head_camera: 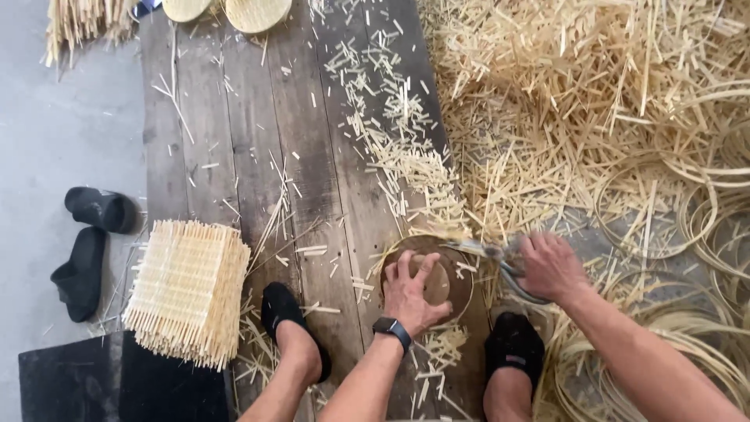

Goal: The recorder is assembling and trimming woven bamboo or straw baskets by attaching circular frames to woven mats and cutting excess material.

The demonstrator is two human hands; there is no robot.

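Note:
My left hand (412, 291) presses flat on a round wooden form (461, 291) set inside a small bamboo hoop on the dark plank floor. A black watch (392, 329) sits on that wrist. My right hand (549, 266) grips metal shears (486, 252) whose blades reach the hoop's upper right rim, where woven bamboo strips stick out. My two feet in black slippers (283, 306) rest on either side of the hoop.
A stack of square woven bamboo mats (187, 289) lies at the left. A large heap of cut bamboo strips (578, 94) and loose bamboo hoops (703, 234) fills the right. Two black slippers (90, 242) lie on the grey floor; round woven pieces (254, 12) sit at the top.

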